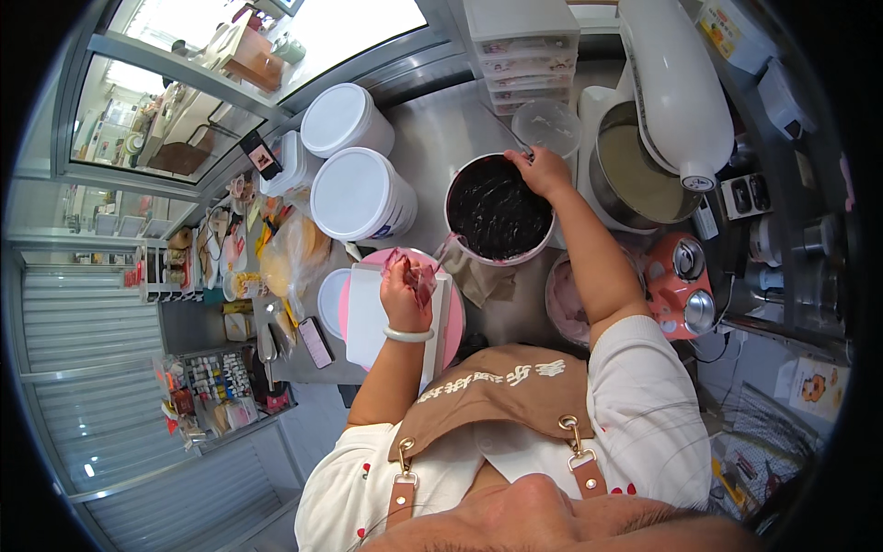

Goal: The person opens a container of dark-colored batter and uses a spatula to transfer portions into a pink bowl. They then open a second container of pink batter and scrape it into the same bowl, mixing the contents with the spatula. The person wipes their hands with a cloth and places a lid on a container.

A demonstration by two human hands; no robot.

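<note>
A white tub [450,238] of dark purple, jam-like filling [497,200] stands on the steel worktop in front of me. My right hand [541,172] reaches over its far right rim and grips a thin metal utensil handle [507,127]; its working end cannot be made out. My left hand [407,297] holds a crumpled clear plastic bag [422,279] smeared with purple, left of the tub. Below that hand lie a white flat box or board [365,324] and a pink round turntable [452,321]. A beige cloth [486,279] lies against the tub's near side.
Two white lidded buckets [359,193] stand at the left. A stand mixer [676,90] with a steel bowl [610,148] is at the right, near a coral appliance [679,290] and a pink-smeared bowl [569,297]. Behind are plastic drawers [524,55]. A phone [316,341] lies front left.
</note>
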